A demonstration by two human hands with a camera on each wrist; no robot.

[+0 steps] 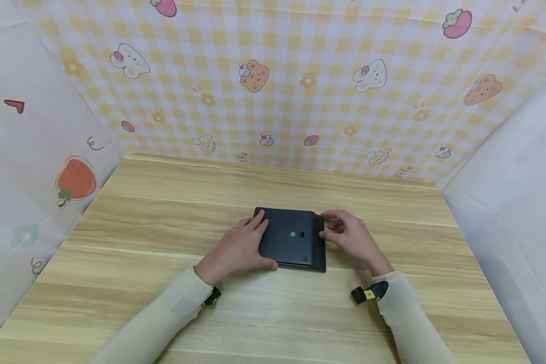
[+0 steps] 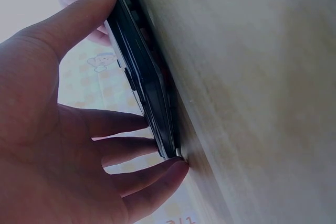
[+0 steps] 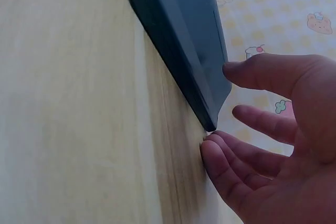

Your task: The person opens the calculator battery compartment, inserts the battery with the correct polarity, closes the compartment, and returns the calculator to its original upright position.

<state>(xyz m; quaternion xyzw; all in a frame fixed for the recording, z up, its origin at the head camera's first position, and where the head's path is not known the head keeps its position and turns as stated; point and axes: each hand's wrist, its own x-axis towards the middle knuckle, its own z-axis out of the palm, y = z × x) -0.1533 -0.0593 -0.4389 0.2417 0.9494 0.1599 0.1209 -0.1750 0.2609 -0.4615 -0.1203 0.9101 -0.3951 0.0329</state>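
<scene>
A black calculator (image 1: 285, 237) lies with its back up on the table, showing a green round sticker and a small battery-cover latch. Its keys face downward, partly visible along the edge in the left wrist view. My left hand (image 1: 243, 247) grips the calculator's left part, the thumb at the near edge and the fingers spread over the left end. At the right end, my right hand (image 1: 349, 235) holds the edge between thumb and curled fingers. In the right wrist view the thumb (image 3: 252, 74) touches the casing while other fingers sit at its far corner.
The wood-grain table (image 1: 164, 202) extends around both hands. A yellow checked cloth (image 1: 282, 111) with cartoon prints hangs behind it. White sheets (image 1: 41, 151) stand at the left and right sides. Each wrist wears a black strapped device (image 1: 368, 292).
</scene>
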